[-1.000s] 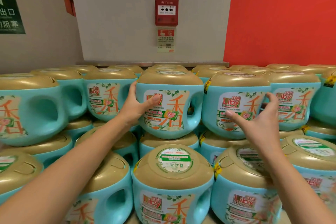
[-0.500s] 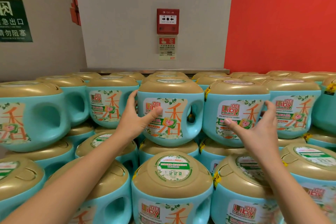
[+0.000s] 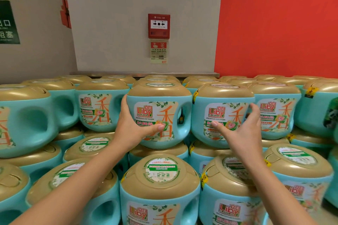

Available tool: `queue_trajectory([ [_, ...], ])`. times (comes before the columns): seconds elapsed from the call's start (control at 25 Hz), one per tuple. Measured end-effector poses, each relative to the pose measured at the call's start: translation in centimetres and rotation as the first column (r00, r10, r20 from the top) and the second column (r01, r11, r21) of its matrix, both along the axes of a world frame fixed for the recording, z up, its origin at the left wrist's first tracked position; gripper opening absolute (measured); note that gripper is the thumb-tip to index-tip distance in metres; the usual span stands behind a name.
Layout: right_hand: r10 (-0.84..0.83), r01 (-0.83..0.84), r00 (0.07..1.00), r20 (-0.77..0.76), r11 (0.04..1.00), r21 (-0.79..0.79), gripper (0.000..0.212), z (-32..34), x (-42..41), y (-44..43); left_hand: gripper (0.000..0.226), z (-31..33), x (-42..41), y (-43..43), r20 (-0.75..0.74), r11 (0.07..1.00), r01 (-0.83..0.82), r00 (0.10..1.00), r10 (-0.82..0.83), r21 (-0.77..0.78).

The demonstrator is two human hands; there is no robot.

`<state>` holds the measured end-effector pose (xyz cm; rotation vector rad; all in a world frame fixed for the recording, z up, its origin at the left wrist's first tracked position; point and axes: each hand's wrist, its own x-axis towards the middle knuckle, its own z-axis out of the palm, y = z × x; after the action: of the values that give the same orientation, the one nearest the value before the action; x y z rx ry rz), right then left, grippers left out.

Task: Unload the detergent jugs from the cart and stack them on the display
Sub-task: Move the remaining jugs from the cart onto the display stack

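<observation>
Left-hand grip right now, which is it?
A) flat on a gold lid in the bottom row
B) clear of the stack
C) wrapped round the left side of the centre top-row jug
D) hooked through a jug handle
C: the left-hand grip curls round the left side of the centre top-row jug, with the thumb lying on its front label.

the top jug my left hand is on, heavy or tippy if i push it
The jug looks like stiff moulded plastic, so it likely won't flex. Squat and wide, it should slide rather than tip. Probably heavy if full, given its bulk.
</observation>
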<state>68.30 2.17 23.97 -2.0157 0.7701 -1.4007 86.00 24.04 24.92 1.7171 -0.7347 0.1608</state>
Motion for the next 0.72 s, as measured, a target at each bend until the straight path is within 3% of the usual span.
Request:
queue_trajectory([
  [0.16,-0.005,0.006,0.999,-0.038,1.000,0.016,0.114,0.2,0.0,0.3,0.149,-0.1,-0.4,0.1,0.024,0.997,-0.048,0.999,0.047,0.066],
  [0.32,0.016,-0.015,0.998,-0.062,1.000,0.015,0.114,0.4,-0.4,0.3,0.149,0.5,-1.3,0.6,0.167,0.943,-0.254,0.961,0.221,0.213],
  [0.44,0.033,-0.030,0.995,-0.091,0.999,0.032,0.099,0.4,-1.1,0.1,0.139,0.2,-2.6,0.7,0.173,0.938,-0.298,0.948,0.268,0.177],
  [0.52,0.042,-0.041,0.996,-0.074,0.999,0.019,0.080,0.4,-2.2,0.1,0.111,-0.4,-3.5,1.1,0.198,0.943,-0.324,0.932,0.303,0.079],
  [0.64,0.080,-0.079,0.996,0.045,0.997,-0.007,0.053,0.5,-5.4,1.0,0.038,-0.9,-5.5,2.2,0.212,0.951,-0.236,0.937,0.277,-0.200],
  [0.72,0.100,-0.097,0.985,0.144,0.995,-0.026,0.032,0.0,-8.4,2.3,0.021,-1.2,-7.9,3.1,0.194,0.954,-0.110,0.966,0.169,-0.280],
])
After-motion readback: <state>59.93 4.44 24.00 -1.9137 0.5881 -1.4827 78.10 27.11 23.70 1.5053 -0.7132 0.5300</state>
